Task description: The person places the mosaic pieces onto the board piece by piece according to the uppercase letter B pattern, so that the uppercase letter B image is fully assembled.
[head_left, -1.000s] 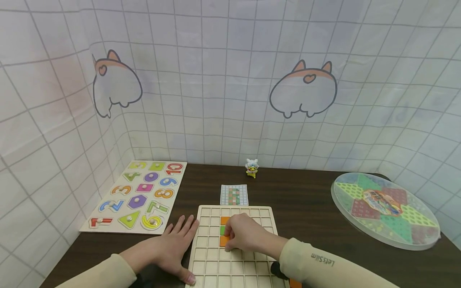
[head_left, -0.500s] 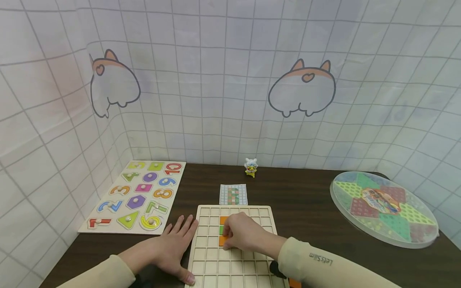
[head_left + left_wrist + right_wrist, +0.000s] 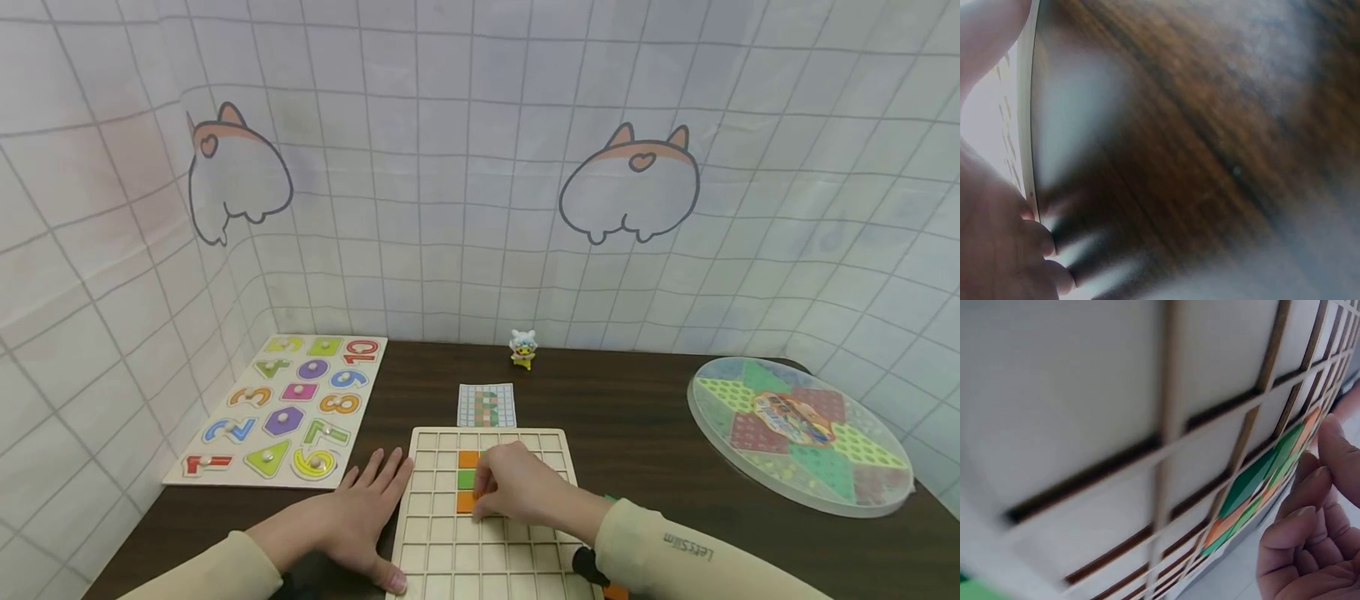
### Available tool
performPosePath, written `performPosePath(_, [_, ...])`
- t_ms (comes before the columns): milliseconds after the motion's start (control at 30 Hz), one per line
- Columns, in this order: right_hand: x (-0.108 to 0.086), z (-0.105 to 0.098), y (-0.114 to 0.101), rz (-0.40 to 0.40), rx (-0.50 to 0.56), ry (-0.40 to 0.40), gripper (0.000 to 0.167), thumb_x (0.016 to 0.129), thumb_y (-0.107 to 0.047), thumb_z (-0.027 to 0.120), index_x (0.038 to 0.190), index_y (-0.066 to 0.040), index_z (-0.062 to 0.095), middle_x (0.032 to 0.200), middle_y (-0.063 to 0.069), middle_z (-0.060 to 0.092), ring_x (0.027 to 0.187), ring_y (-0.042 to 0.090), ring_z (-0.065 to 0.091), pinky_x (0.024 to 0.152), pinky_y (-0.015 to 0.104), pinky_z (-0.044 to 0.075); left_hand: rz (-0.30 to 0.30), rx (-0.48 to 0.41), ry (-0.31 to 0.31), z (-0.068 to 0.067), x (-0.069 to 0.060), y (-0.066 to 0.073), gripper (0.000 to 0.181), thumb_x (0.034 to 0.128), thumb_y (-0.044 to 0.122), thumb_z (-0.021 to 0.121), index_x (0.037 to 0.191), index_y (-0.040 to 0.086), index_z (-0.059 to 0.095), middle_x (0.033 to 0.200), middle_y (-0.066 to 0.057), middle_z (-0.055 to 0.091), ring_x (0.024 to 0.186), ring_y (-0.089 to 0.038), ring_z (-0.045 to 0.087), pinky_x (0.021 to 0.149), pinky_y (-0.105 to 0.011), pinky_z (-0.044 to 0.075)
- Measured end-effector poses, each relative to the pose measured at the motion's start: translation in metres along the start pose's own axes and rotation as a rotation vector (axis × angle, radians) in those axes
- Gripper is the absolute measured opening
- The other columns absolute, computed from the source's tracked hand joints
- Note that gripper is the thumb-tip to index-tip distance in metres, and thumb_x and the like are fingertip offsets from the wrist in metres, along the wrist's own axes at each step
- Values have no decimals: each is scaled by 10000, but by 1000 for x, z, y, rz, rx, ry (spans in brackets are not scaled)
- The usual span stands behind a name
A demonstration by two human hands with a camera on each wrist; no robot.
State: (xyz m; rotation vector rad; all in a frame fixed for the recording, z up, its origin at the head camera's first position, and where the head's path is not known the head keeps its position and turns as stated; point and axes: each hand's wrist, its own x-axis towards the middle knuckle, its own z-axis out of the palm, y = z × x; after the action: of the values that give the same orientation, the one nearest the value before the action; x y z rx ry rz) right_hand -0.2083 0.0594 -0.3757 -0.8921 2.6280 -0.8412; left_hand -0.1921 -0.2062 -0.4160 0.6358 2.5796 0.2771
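My left hand (image 3: 358, 517) lies spread with straight fingers along the left edge of the pale wooden grid board (image 3: 437, 546), its thumb on the rim. Over the board's middle, my right hand (image 3: 517, 487) has curled fingers, and no piece shows between fingers and thumb. Beside its fingertips sit an upper orange tile (image 3: 468, 460), a green tile (image 3: 466, 479) and a lower orange tile (image 3: 465, 502) in one column. In the right wrist view, dark green tiles (image 3: 1247, 484) lie in the grid among orange and light green ones, left of the curled fingers. The hand hides part of the grid.
A small pattern card (image 3: 486, 406) lies behind the board, and a toy figure (image 3: 522, 350) stands farther back. At left is a number puzzle (image 3: 281, 412); at right, a round game board (image 3: 798, 437). An orange piece (image 3: 615, 591) shows under the right sleeve.
My right hand and forearm have shifted slightly right, uncovering more of the green and orange tiles. A green piece now shows beside the right cuff. The left hand stays in place.
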Motion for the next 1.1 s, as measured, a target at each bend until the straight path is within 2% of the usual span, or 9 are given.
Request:
performPosePath(167, [-14,-17,21,1,72,23,141,858,-100,822,812,-111,689,746,-49,670,652,64,576,601,232,478,12,-11,14,0,0,-1,1452,641,861,724,1644,61,44,1715,-231,6,1569,-495,-8,1182,-741,124])
performPosePath(400, [-42,-46,60,41,55,43,50,927,-137,758,925,-103,721,810,-61,665,696,49,567,628,233,488,3,-8,8,-4,-5,6,1427,666,810,759,1641,45,51,1713,-237,10,1568,-497,-10,1193,-726,128])
performPosePath(533, [-62,-58,85,67,55,30,87,929,-142,753,992,-86,732,854,-57,679,721,28,582,652,229,513,3,-19,16,-4,-6,6,1429,662,834,739,1640,44,59,1713,-238,15,1568,-496,-6,1197,-719,127])
performPosePath(733, [-88,-68,116,91,64,-20,180,915,-199,770,1059,-99,730,941,-54,709,802,8,634,705,227,541,-35,-4,1,-14,-15,19,1380,696,733,801,1637,33,73,1714,-230,26,1575,-479,-3,1215,-691,129])
performPosePath(867, [-96,-67,121,89,55,-37,220,905,-254,786,1068,-116,734,995,-39,702,818,7,616,712,235,534,-46,8,-4,-15,-16,21,1364,703,696,821,1635,28,82,1714,-228,35,1577,-475,3,1218,-685,134])
performPosePath(1100, [-95,-59,109,54,-1,-72,254,878,-329,813,1059,-168,737,1043,-29,622,874,69,544,742,283,507,-26,-10,-8,-10,-10,13,1397,688,747,796,1638,34,61,1715,-230,13,1574,-483,-16,1207,-706,120])
